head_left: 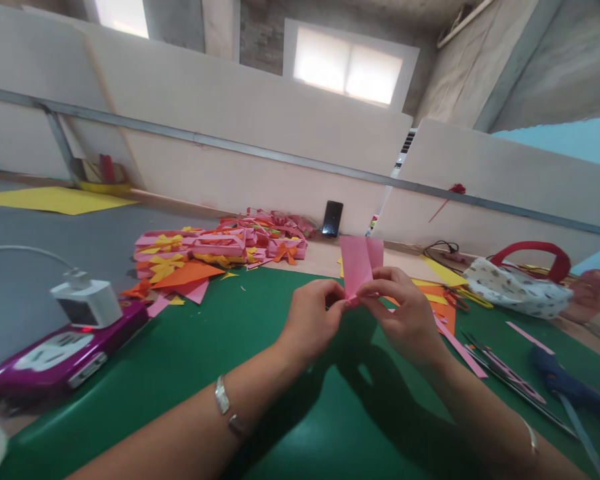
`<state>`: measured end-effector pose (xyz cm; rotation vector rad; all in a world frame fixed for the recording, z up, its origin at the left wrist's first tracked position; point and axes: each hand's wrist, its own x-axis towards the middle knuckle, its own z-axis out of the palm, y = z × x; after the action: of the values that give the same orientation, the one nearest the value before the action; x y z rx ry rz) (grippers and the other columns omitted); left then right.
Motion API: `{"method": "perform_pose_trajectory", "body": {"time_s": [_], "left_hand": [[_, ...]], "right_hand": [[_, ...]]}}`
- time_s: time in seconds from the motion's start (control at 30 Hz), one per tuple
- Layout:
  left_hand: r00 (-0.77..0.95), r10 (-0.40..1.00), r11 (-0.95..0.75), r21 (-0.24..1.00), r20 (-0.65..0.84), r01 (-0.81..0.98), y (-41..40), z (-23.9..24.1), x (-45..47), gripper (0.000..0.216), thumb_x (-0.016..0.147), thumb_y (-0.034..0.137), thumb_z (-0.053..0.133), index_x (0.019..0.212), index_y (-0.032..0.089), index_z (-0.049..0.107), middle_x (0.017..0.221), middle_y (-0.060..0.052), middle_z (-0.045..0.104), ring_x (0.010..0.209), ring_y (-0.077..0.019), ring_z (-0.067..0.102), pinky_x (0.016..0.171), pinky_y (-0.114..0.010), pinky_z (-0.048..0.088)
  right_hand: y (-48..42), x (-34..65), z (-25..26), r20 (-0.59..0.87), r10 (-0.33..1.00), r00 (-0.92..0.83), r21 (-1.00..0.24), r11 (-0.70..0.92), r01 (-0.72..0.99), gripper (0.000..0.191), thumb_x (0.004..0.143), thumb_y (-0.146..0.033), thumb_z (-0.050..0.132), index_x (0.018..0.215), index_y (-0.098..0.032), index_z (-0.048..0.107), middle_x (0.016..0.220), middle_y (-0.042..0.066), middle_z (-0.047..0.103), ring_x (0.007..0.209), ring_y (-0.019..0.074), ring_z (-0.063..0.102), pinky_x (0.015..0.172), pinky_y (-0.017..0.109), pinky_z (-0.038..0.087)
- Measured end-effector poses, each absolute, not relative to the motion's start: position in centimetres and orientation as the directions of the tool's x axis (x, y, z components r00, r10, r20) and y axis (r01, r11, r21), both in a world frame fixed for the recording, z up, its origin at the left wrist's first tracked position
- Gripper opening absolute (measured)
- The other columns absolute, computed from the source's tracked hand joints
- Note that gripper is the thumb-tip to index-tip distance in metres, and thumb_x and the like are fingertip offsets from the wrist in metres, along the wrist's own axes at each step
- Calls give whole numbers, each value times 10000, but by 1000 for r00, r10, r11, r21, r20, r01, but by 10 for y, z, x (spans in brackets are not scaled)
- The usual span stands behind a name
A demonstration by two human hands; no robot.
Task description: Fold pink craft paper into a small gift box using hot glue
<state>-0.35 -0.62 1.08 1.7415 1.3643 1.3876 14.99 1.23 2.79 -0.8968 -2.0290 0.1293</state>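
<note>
A folded sheet of pink paper (356, 263) stands upright between my hands, above the green mat (280, 373). My left hand (316, 312) pinches its lower left edge between thumb and fingers. At the lower right edge, the fingers of my right hand (399, 308) are closed on the same paper. Both sets of fingertips almost meet at the bottom fold, and they hide part of it. The paper's two upper flaps spread slightly apart.
A heap of pink and orange paper pieces (240, 240) lies at the back left. A purple power bank (65, 353) with a white charger (87, 302) sits left. A phone (333, 219) leans against the wall. At right are a blue glue gun (565, 380), scissors (510, 373) and a patterned bag (517, 288).
</note>
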Motion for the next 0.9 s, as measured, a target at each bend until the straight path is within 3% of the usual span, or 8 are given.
{"method": "perform_pose_trajectory", "body": {"time_s": [0.17, 0.27, 0.4, 0.5, 0.6, 0.73, 0.8, 0.9], "left_hand": [[-7, 981, -196, 980, 196, 30, -4, 11, -2, 207, 661, 344, 644, 695, 148, 585, 638, -10, 596, 609, -138, 555, 564, -256, 449], [0, 992, -124, 985, 125, -122, -1, 10, -2, 186, 675, 324, 617, 679, 152, 546, 612, 6, 574, 564, -113, 540, 530, -237, 445], [-27, 985, -172, 984, 171, -46, 2, 10, -6, 126, 653, 217, 604, 742, 149, 546, 525, 51, 515, 457, -77, 459, 461, -196, 360], [-6, 973, -231, 971, 232, 65, 3, 10, -9, 204, 634, 163, 585, 837, 153, 566, 544, 58, 514, 477, -84, 456, 468, -199, 343], [-19, 936, -336, 910, 351, 241, 3, 9, -10, 47, 645, 148, 555, 677, 166, 525, 573, 46, 502, 545, -95, 462, 511, -211, 349], [42, 863, -462, 752, 503, 470, 0, 6, -11, 95, 658, 103, 496, 616, 186, 474, 605, 45, 474, 589, -103, 436, 536, -224, 329], [93, 846, -504, 729, 525, 463, 0, 6, -11, 110, 653, 82, 477, 627, 188, 473, 632, 41, 474, 618, -108, 441, 551, -227, 336], [122, 911, -413, 874, 395, 254, 1, 8, -10, 90, 649, 99, 490, 640, 183, 457, 634, 38, 487, 626, -110, 476, 568, -231, 369]], "right_hand": [[11, 148, 29, 692, 629, -354, -403, 744, 533, 76, 757, -166, 584, 738, -216, 638, 868, 21, 562, 809, 156, 551, 701, 277, 452], [9, 147, 30, 683, 631, -368, -402, 745, 533, 84, 770, -163, 569, 749, -212, 633, 806, 16, 569, 746, 146, 550, 663, 268, 447], [8, 145, 29, 664, 632, -400, -394, 750, 532, 94, 761, -141, 579, 748, -211, 640, 781, 17, 586, 747, 154, 560, 668, 268, 438], [7, 144, 27, 641, 638, -427, -404, 754, 519, 90, 758, -136, 593, 745, -208, 645, 778, 16, 596, 739, 149, 564, 661, 258, 435], [8, 143, 25, 633, 640, -435, -403, 752, 522, 82, 757, -145, 603, 741, -209, 652, 759, 10, 591, 719, 143, 564, 660, 257, 433], [9, 143, 22, 631, 628, -455, -385, 763, 520, 93, 749, -138, 610, 742, -217, 658, 759, 8, 589, 725, 142, 566, 660, 256, 435], [9, 143, 22, 637, 619, -460, -377, 770, 515, 98, 744, -130, 611, 727, -216, 654, 757, 8, 584, 730, 142, 562, 654, 254, 432], [7, 143, 24, 640, 625, -446, -393, 766, 508, 99, 750, -124, 602, 732, -209, 649, 741, 7, 580, 701, 134, 553, 624, 245, 427]]}}
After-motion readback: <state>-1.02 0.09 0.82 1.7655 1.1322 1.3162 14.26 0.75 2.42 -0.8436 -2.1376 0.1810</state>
